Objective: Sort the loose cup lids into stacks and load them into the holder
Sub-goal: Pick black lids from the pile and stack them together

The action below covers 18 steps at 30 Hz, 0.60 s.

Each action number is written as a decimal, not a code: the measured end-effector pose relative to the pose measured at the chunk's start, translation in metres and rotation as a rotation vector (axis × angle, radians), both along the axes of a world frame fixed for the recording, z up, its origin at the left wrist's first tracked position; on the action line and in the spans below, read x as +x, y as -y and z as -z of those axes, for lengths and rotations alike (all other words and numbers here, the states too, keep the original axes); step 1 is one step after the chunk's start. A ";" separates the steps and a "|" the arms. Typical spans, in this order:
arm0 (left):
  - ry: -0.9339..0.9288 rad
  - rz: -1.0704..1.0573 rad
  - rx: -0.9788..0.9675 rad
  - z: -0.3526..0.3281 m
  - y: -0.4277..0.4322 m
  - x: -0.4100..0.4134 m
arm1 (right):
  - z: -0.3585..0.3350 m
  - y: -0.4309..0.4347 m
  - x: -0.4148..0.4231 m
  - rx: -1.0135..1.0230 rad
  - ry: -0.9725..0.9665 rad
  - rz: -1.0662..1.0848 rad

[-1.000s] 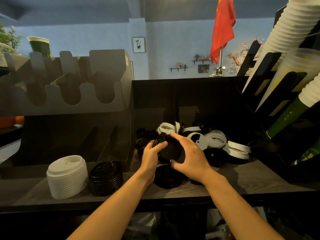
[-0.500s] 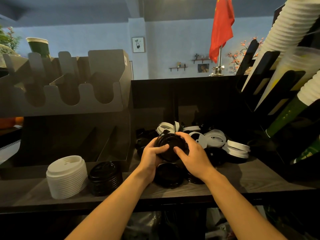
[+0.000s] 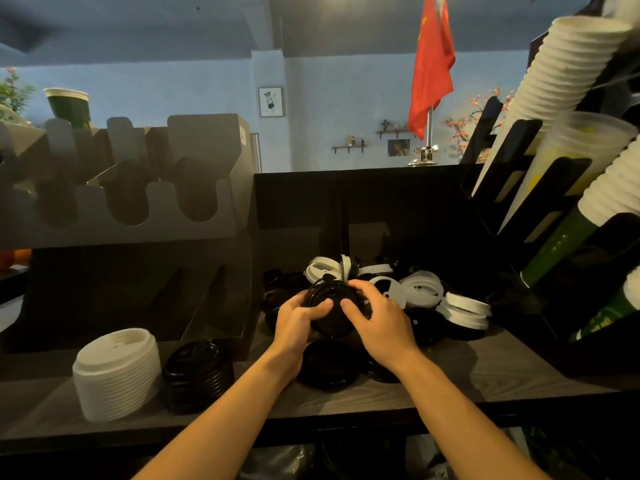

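Black lid [image 3: 330, 306] clamped in the grip of left hand [image 3: 296, 322] and right hand [image 3: 381, 323] — stacking step, I'd say; next, line it up on the black stack [image 3: 199, 375].

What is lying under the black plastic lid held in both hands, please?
A black round plastic lid lies flat on the dark wooden counter, below the held black plastic lid. The left hand and right hand cover whatever lies directly between.
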<state>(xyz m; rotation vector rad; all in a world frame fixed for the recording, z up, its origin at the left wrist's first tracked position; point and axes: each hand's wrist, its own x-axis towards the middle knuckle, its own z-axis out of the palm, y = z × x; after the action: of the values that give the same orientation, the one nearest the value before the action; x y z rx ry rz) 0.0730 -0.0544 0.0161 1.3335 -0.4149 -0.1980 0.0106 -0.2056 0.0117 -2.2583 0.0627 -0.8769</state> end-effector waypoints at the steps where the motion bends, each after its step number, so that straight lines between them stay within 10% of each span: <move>1: 0.016 -0.001 0.007 -0.002 0.002 0.002 | 0.000 0.000 0.000 0.002 0.001 0.016; 13: -0.030 -0.124 -0.126 -0.008 0.033 0.045 | -0.013 0.007 0.021 0.378 0.332 0.099; 18: -0.078 -0.202 -0.143 -0.005 0.028 0.055 | -0.030 0.022 0.063 -0.091 -0.051 0.237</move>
<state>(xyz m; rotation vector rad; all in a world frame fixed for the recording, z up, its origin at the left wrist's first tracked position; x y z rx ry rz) 0.1279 -0.0820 0.0214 1.2136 -0.2221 -0.0505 0.0735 -0.2278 0.0417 -2.3922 0.3258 -0.9617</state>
